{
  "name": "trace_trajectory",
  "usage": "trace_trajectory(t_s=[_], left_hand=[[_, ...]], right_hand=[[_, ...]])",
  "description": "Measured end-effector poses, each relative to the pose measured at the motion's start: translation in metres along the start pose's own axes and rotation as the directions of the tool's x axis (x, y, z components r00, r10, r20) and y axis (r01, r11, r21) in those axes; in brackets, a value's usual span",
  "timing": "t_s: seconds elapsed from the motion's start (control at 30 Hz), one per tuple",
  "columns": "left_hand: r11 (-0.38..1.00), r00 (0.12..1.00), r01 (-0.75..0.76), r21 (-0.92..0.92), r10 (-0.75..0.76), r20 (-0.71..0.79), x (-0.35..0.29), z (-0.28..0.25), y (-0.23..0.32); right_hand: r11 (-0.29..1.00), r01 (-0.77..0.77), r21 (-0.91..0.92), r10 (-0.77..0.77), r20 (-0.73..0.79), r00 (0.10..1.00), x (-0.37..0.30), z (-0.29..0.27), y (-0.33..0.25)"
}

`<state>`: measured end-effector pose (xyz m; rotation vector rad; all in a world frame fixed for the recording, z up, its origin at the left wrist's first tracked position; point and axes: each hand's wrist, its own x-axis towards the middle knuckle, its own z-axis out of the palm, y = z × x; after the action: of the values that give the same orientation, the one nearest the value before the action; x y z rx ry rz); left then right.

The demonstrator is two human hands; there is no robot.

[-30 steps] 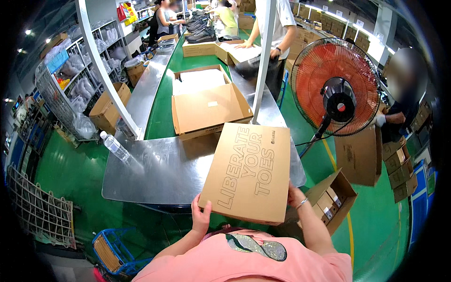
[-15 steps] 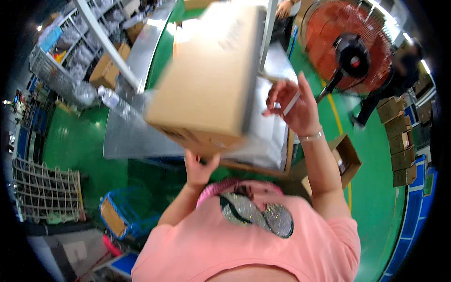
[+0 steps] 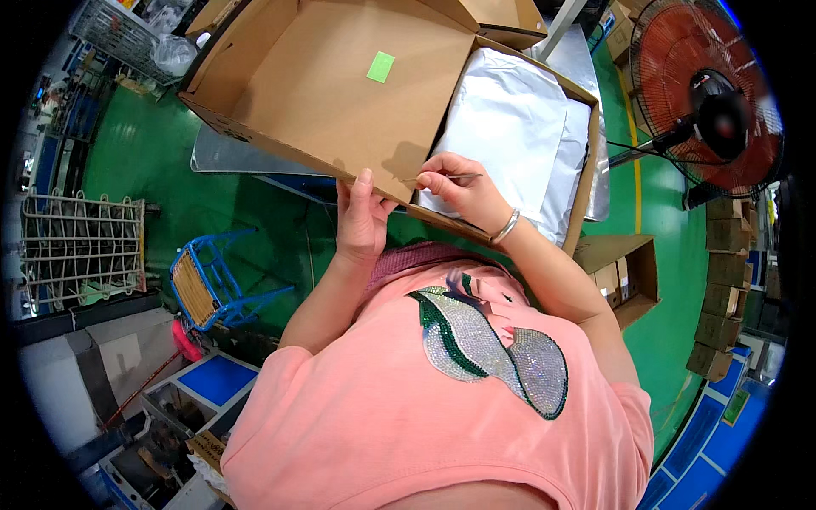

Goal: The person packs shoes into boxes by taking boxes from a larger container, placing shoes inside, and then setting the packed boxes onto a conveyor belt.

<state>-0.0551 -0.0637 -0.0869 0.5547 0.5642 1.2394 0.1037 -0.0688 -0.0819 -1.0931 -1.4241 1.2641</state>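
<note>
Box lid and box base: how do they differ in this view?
The lid shows bare cardboard and one green sticker inside; the base holds white paper. The left hand holds the lid's near edge, while the right hand partly hides the base's near left corner. Both are brown cardboard, insides showing.

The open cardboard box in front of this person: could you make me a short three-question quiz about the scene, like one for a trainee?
1. What colour is the label inside the lid?
A) Blue
B) Green
C) Red
2. True or false: the left hand is at the lid's near edge.
3. Which hand holds the thin, stick-like object?

Key:
1. B
2. True
3. The right hand
</note>
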Motion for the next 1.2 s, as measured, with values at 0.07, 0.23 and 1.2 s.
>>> trace_trajectory(t_s=[0.07, 0.23, 1.2], left_hand=[[1.000, 1.000, -0.003, 0.010, 0.003, -0.008, 0.000, -0.001, 0.000], [0.998, 1.000, -0.015, 0.063, 0.016, -0.019, -0.003, 0.001, 0.000], [0.619, 0.745, -0.587, 0.522, 0.665, 0.049, 0.033, -0.041, 0.140]], right_hand=[[0.996, -0.010, -0.089, 0.013, 0.035, 0.999, 0.002, 0.002, 0.003], [0.999, 0.016, -0.042, -0.013, 0.054, 0.998, 0.004, 0.000, 0.008], [0.757, -0.614, 0.225, 0.632, -0.495, 0.597, -0.194, -0.096, 0.022]])
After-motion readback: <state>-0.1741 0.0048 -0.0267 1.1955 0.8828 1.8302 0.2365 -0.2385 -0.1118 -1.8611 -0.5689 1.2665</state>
